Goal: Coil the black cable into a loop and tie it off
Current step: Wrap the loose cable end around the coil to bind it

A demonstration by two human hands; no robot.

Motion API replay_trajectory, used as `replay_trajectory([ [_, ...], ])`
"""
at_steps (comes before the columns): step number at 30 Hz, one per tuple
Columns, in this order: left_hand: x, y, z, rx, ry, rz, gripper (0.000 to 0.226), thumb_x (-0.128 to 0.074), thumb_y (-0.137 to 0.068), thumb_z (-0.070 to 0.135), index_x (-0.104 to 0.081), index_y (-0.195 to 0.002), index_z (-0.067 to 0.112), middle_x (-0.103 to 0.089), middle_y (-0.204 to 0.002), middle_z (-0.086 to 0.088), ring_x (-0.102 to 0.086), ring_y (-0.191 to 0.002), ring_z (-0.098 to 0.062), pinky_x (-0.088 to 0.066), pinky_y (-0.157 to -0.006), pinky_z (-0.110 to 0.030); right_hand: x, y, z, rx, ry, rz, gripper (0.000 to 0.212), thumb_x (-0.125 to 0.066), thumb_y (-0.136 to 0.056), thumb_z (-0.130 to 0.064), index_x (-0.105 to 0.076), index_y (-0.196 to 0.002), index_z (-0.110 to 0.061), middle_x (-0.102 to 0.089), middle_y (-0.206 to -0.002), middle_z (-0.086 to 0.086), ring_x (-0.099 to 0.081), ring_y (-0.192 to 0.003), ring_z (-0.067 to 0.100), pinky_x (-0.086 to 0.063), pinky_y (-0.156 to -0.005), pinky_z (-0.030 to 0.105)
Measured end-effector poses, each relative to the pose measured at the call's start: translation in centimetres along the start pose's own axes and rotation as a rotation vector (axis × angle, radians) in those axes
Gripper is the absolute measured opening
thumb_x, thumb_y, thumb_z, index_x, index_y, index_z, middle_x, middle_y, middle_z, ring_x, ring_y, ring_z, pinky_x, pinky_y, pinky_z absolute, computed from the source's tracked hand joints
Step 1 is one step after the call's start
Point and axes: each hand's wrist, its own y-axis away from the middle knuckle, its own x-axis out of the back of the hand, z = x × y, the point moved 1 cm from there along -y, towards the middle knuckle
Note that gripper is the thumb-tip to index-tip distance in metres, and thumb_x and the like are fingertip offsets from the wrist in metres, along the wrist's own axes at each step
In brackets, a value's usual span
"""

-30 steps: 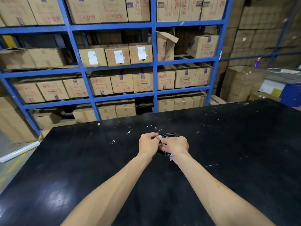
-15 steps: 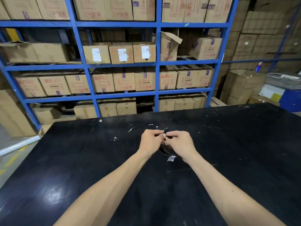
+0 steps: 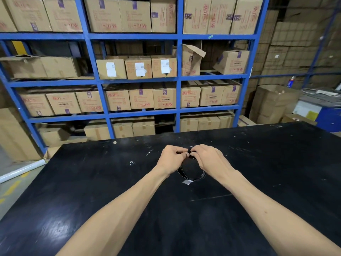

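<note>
Pinching the top of the coiled black cable (image 3: 191,175) from both sides: left hand (image 3: 170,158) and right hand (image 3: 210,159) meeting fingertip to fingertip over the black table (image 3: 92,191), near its far middle. Left fingers (image 3: 181,151) curled together, thumb and forefinger closed on the cable bundle at the point where a small black strap end (image 3: 190,149) sticks up between the hands. Right fingers (image 3: 196,151) bunched likewise, clamped on the same spot from the opposite side. Cable loop hanging below the grip, several turns gathered, lower arc resting on or just above the table surface; cannot tell which. White tag (image 3: 187,182) attached at the loop's lower edge, lying toward the near side. Small white scraps (image 3: 131,162) scattered on the table to the left, well apart from the loop. Blue shelving (image 3: 178,78) loaded with cardboard boxes (image 3: 139,68) standing behind the table.
</note>
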Motion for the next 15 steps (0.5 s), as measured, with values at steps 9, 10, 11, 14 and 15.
replay_trajectory([
  [9,0.0,0.8,-1.3,0.061,0.093,-0.137,0.012,-0.070,-0.087,0.001,-0.078,-0.095,0.002,-0.070,-0.078,-0.009,-0.060,-0.067,-0.014,-0.054,-0.068,-0.023,-0.4,0.0,0.9,-0.148,-0.322,-0.102,0.011,-0.070,-0.095,-0.032,-0.059,-0.098,-0.034,-0.067,-0.086,-0.014,-0.065,-0.085,0.018,-0.049,-0.072,0.035],
  [10,-0.2,1.0,-1.4,0.077,0.153,-0.140,0.013,-0.073,-0.085,0.000,-0.076,-0.097,-0.003,-0.071,-0.079,-0.012,-0.062,-0.068,-0.017,-0.056,-0.066,-0.023,-0.8,0.1,1.0,-0.163,-0.363,-0.113,0.016,-0.069,-0.095,-0.028,-0.060,-0.108,-0.032,-0.069,-0.091,-0.012,-0.065,-0.090,0.020,-0.051,-0.076,0.037],
  [11,-0.3,1.0,-1.7,0.095,0.221,-0.137,0.017,-0.076,-0.083,0.000,-0.074,-0.099,-0.005,-0.071,-0.079,-0.013,-0.064,-0.069,-0.019,-0.057,-0.066,-0.023,-1.2,0.1,1.1,-0.183,-0.377,-0.131,0.026,-0.067,-0.096,-0.023,-0.060,-0.120,-0.028,-0.071,-0.100,-0.006,-0.065,-0.098,0.024,-0.052,-0.083,0.038],
  [14,-0.5,1.2,-2.3,0.180,0.344,-0.102,0.037,-0.079,-0.084,0.034,-0.075,-0.102,0.002,-0.077,-0.088,-0.009,-0.069,-0.078,-0.017,-0.057,-0.078,-0.031,-2.6,0.3,1.3,-0.218,-0.293,-0.149,0.027,-0.062,-0.095,-0.009,-0.071,-0.119,-0.019,-0.073,-0.111,0.006,-0.067,-0.107,0.031,-0.054,-0.088,0.039],
  [15,-0.5,1.2,-2.6,0.269,0.338,-0.085,0.049,-0.070,-0.086,0.052,-0.074,-0.104,0.006,-0.076,-0.092,-0.009,-0.068,-0.080,-0.017,-0.057,-0.079,-0.035,-3.0,0.5,1.5,-0.231,-0.277,-0.137,0.023,-0.061,-0.094,-0.006,-0.074,-0.109,-0.019,-0.074,-0.108,0.006,-0.067,-0.105,0.031,-0.054,-0.087,0.039],
])
